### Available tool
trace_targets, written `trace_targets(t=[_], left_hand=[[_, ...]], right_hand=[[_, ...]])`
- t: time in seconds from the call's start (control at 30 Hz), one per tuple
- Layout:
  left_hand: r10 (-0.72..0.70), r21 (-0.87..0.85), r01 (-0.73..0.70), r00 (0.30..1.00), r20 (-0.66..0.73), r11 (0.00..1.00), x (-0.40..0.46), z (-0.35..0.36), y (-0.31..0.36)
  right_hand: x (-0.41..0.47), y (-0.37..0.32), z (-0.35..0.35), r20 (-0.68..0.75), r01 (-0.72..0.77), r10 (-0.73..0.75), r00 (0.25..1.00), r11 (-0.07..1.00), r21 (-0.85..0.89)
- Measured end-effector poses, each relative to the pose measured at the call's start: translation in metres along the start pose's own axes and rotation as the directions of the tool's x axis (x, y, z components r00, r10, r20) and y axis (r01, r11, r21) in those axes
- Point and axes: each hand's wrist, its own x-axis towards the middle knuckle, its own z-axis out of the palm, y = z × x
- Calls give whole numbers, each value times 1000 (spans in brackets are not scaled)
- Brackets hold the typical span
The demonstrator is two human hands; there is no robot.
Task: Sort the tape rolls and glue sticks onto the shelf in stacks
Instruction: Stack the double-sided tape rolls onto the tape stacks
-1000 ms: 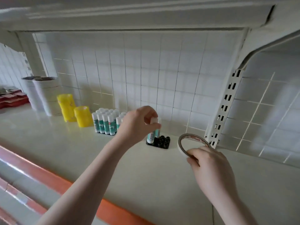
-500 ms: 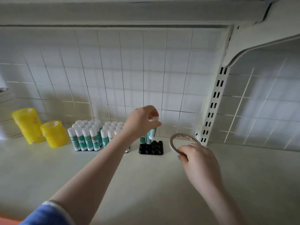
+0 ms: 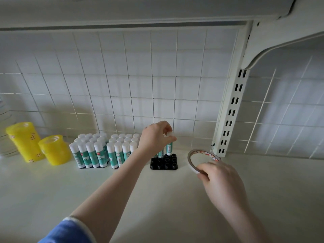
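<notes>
My left hand pinches the white cap of a green-and-white glue stick standing upright in the back row of a black holder tray; a second stick stands beside it. My right hand grips a thin white tape roll, held on edge just right of the tray. Two filled groups of glue sticks stand left of the tray. Further left are two stacks of yellow tape rolls, one tall and one shorter.
The white shelf surface stretches toward me. A wire-grid back panel closes the rear. A slotted upright with a bracket stands right of the tape roll. Pale tape stacks show at the far left edge.
The view has shifted right and closer to the shelf. My left hand has lowered the glue stick toward the black tray. The right hand keeps the tape roll beside the tray.
</notes>
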Motion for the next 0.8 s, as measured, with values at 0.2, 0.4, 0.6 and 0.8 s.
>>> trace_targets(t=[0.2,0.4,0.6,0.8], left_hand=[[-21,-16,21,1000,7,1000,2,1,-1],[-38,-25,40,996,81,999,2,-5,-3],[-68,-71,73,995,79,995,0,-6,-6],[-50,-25,53,994,101,998,-3,-4,-6]], right_hand=[[0,4,2,-4,-19,19,1000,1000,21],[1,4,1,3,-13,13,1000,999,29],[2,3,1,11,-4,4,1000,999,48],[3,3,1,15,-17,17,1000,999,29]])
